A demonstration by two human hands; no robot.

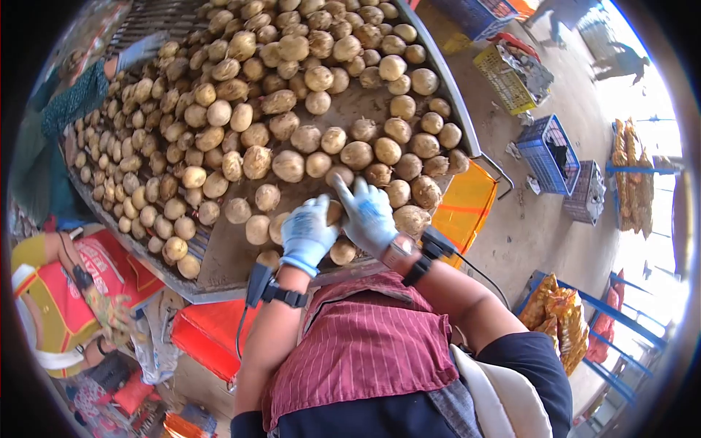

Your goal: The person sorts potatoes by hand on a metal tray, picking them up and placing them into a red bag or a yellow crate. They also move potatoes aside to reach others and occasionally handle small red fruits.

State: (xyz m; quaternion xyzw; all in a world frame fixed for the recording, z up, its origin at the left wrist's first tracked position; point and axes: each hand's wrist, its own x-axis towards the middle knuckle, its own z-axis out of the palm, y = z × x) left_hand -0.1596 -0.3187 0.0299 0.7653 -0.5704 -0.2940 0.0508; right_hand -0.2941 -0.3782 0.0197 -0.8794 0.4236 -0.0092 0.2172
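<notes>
Both my hands wear pale blue gloves at the near edge of a metal table (248, 255) heaped with round tan root vegetables (288, 166). My left hand (308, 230) is closed around the side of one round root (334, 212), which sits between my two hands and is partly hidden by the gloves. Just to the right, my right hand (369, 219) has its fingers stretched forward, with a fingertip over another root (340, 175). Its palm faces down, so its underside is hidden.
At the upper left a co-worker's gloved hand (142, 51) reaches onto the heap. Another person in a red apron (98, 270) stands at the left. Orange (464, 201) and red (208, 332) containers flank me. Blue (549, 155) and yellow (504, 80) crates stand on the floor.
</notes>
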